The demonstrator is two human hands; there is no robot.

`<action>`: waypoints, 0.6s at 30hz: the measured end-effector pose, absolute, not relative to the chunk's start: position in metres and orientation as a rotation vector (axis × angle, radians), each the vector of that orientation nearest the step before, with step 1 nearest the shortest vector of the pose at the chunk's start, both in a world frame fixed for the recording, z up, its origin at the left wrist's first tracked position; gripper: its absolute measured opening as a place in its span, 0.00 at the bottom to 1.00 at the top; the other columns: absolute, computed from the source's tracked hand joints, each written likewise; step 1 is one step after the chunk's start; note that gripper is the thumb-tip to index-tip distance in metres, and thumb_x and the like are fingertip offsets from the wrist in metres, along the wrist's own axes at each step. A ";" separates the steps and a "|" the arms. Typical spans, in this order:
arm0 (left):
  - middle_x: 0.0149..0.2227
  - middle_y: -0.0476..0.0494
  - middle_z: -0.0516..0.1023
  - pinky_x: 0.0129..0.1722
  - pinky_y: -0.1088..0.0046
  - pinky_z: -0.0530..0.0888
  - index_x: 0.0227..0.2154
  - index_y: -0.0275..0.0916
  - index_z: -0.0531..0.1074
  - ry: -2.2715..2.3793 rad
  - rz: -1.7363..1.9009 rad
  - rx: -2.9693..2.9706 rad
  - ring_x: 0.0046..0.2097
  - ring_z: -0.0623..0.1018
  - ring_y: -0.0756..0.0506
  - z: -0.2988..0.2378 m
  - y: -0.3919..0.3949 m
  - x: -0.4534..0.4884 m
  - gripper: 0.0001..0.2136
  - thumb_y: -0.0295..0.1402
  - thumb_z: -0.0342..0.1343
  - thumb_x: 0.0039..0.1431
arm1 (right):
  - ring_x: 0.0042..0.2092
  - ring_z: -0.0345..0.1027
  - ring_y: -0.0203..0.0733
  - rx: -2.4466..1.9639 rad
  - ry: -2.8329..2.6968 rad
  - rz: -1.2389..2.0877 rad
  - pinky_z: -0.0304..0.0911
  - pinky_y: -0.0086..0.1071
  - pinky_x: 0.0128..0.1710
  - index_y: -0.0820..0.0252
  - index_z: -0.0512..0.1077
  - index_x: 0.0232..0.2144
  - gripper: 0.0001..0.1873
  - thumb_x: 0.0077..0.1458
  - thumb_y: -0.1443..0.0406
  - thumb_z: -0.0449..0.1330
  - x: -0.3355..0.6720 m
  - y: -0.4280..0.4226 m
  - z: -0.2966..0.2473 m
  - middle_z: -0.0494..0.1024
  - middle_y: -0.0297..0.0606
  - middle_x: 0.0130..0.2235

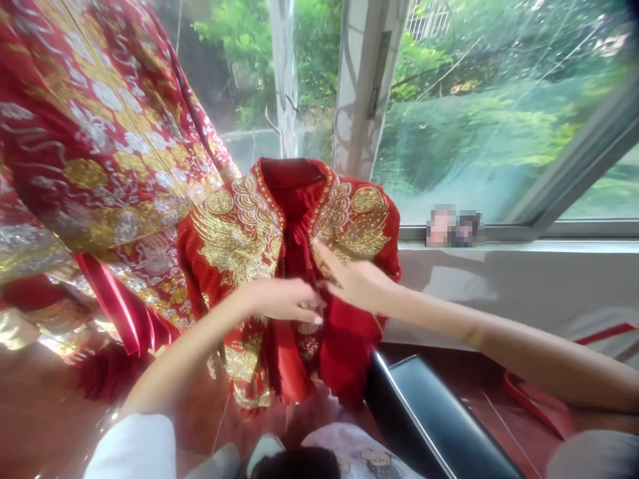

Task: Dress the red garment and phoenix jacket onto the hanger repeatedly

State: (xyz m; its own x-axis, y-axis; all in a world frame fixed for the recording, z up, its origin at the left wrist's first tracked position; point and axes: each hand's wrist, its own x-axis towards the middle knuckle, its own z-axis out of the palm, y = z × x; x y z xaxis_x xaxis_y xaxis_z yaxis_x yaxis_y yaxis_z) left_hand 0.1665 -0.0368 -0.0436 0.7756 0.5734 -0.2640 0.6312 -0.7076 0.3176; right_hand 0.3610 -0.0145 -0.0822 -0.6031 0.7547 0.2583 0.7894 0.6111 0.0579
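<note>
While the red jacket (239,246) is hung upright in front of the window (464,133), its front is worked at by both hands. Its position: middle of the view, collar up, hem above the red floor (194,426). A metal hanger hook (281,138) is seen above the collar. Gold embroidery is carried on both shoulders and down the front panels; the front is parted at the neck, with plain red cloth seen inside.

The left hand (287,299) is held across the lower chest, fingers pointed toward the other hand. Its fingers are blurred; whether cloth is pinched cannot be told. The right hand (357,283) is placed over the opposite front panel, one finger stretched up toward the collar edge, the others bent lower. A gap is seen below that finger; whether anything is gripped cannot be told. The hands are close together, fingertips near the front opening.

To the left, a large red gown (124,153) is hung, covered in gold and silver patterns. Below the right forearm, a glossy black box-like object (439,406) is partly seen. A white sleeve (134,446) is worn on the left arm.
</note>
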 end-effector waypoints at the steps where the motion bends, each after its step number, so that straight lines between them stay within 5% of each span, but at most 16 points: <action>1: 0.36 0.44 0.81 0.42 0.66 0.73 0.41 0.44 0.78 0.899 -0.019 2.602 0.38 0.78 0.45 -0.023 -0.041 0.158 0.15 0.42 0.47 0.63 | 0.31 0.72 0.50 -1.262 -2.525 -0.206 0.66 0.42 0.32 0.60 0.40 0.70 0.38 0.61 0.60 0.47 0.367 -0.010 -0.067 0.79 0.44 0.33; 4: 0.44 0.45 0.79 0.51 0.60 0.68 0.46 0.47 0.74 1.264 0.899 2.773 0.49 0.74 0.42 0.032 -0.032 0.134 0.17 0.45 0.44 0.63 | 0.49 0.69 0.53 -1.053 -2.191 -0.232 0.66 0.46 0.45 0.51 0.49 0.68 0.35 0.60 0.58 0.50 0.383 0.020 -0.012 0.76 0.45 0.48; 6: 0.48 0.44 0.77 0.56 0.56 0.64 0.52 0.45 0.69 1.521 1.200 2.813 0.56 0.68 0.37 0.054 -0.009 0.119 0.21 0.47 0.48 0.60 | 0.53 0.65 0.54 -0.903 -2.163 -0.165 0.63 0.46 0.50 0.52 0.56 0.65 0.35 0.57 0.58 0.56 0.391 0.047 0.015 0.74 0.44 0.50; 10: 0.32 0.42 0.75 0.44 0.60 0.69 0.37 0.40 0.72 1.777 0.977 2.639 0.45 0.72 0.38 0.065 0.036 0.096 0.20 0.51 0.47 0.58 | 0.41 0.67 0.43 -0.803 -2.310 0.159 0.64 0.39 0.46 0.57 0.73 0.45 0.16 0.57 0.57 0.58 0.390 0.085 0.029 0.73 0.36 0.35; 14: 0.21 0.46 0.64 0.35 0.64 0.67 0.23 0.42 0.64 1.866 1.156 2.481 0.34 0.69 0.43 0.057 0.043 0.093 0.21 0.53 0.42 0.61 | 0.31 0.61 0.35 -0.867 -2.101 0.352 0.64 0.32 0.38 0.59 0.71 0.28 0.13 0.61 0.57 0.55 0.380 0.091 0.024 0.60 0.30 0.23; 18: 0.19 0.47 0.59 0.31 0.66 0.66 0.19 0.43 0.57 1.874 1.377 2.363 0.30 0.66 0.45 0.057 0.036 0.099 0.22 0.53 0.40 0.62 | 0.31 0.63 0.36 -0.851 -1.956 0.486 0.65 0.31 0.35 0.59 0.69 0.25 0.14 0.60 0.58 0.57 0.374 0.091 0.033 0.61 0.30 0.23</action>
